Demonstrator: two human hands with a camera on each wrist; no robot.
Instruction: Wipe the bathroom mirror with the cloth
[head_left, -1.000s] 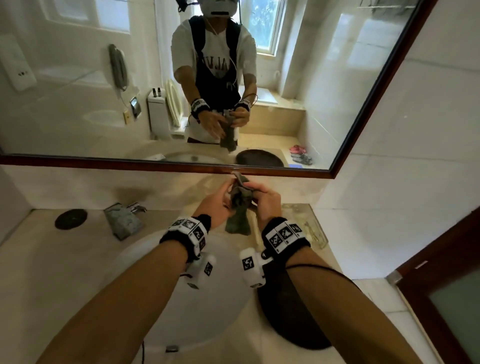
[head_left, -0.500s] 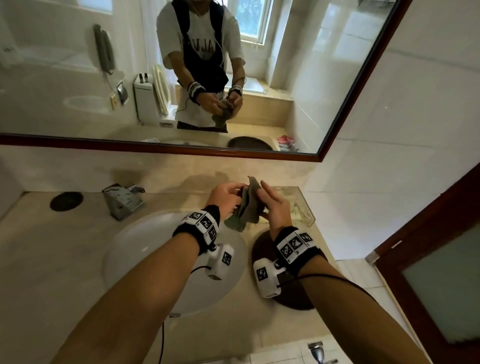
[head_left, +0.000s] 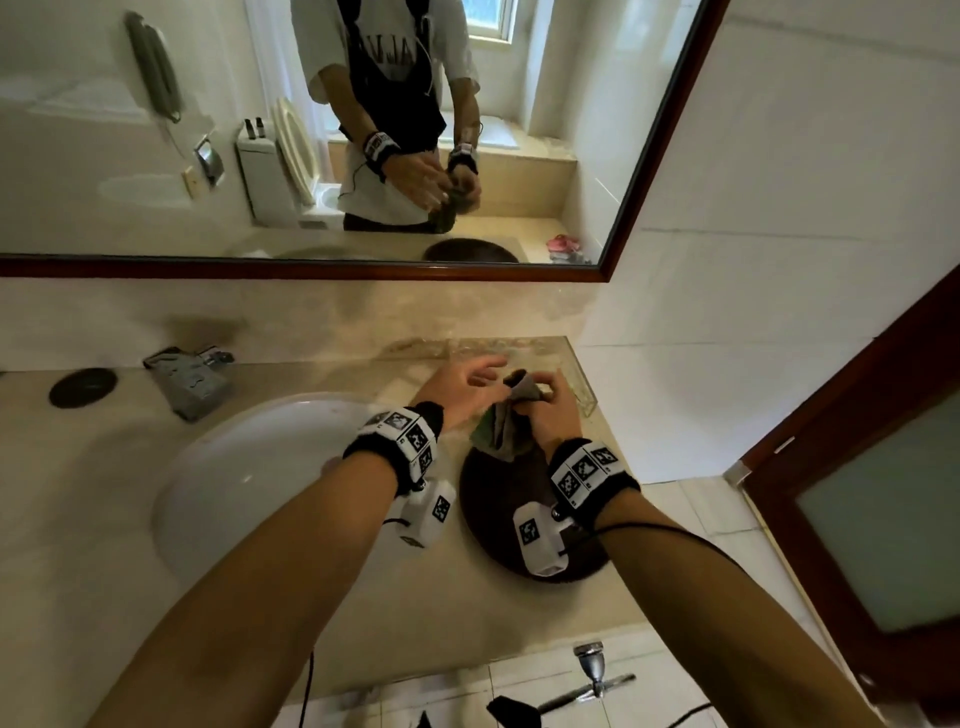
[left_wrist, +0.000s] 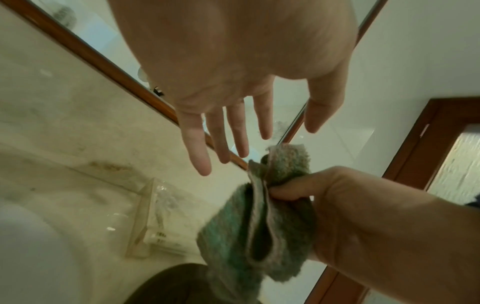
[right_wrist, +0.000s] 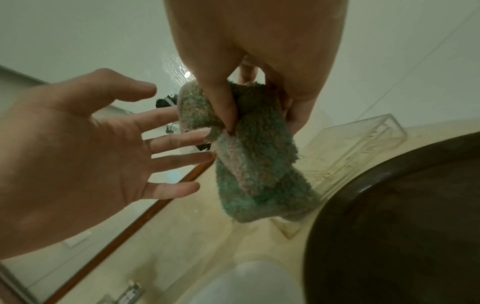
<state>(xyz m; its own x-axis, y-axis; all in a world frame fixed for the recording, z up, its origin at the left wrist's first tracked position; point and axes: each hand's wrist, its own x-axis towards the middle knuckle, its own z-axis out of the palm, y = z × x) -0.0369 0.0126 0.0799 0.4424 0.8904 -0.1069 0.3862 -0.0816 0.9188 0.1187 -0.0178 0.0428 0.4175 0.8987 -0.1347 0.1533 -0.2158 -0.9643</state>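
Observation:
A green fluffy cloth (head_left: 501, 423) (left_wrist: 259, 222) (right_wrist: 249, 162), folded into a bunch, hangs from my right hand (head_left: 545, 410) (left_wrist: 345, 207) (right_wrist: 262, 86), which pinches its top between thumb and fingers. My left hand (head_left: 462, 384) (left_wrist: 233, 115) (right_wrist: 85, 152) is beside the cloth with fingers spread and straight, holding nothing; its fingertips are at the cloth's edge. Both hands hover over the counter, below the wood-framed mirror (head_left: 156, 197), whose lower frame (left_wrist: 109, 63) runs behind the hands. The mirror reflects me and the cloth.
A white basin (head_left: 249, 467) sits in the beige counter (head_left: 78, 519) at left, a dark round bowl (head_left: 498, 514) (right_wrist: 405, 226) under my right wrist. A clear plastic tray (head_left: 576, 374) (left_wrist: 145, 218) stands at the back right. A grey box (head_left: 189, 382), a dark disc (head_left: 83, 387) and a brown door (head_left: 872, 499) are around.
My left hand has let go of the cloth and spread its fingers; only the right hand holds it now. My view has tilted down toward the counter.

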